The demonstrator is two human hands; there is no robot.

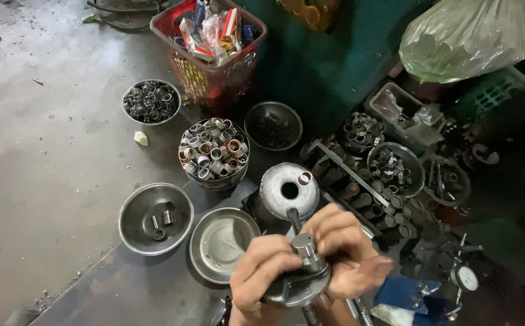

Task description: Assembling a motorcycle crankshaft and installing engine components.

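Head view: both hands closed on one grey metal assembly, low centre.

Left hand [261, 271] grips the grey round metal body [299, 287]; right hand [347, 253] pinches its short upright steel cylinder [305, 246], axis near vertical. Red plastic basket [205, 75] of red-and-white cartons stands well beyond, upper centre.

We find open concrete floor [39, 151] at left; ahead, steel bowls [155, 218] and a red basket [209, 54] obstruct passage.
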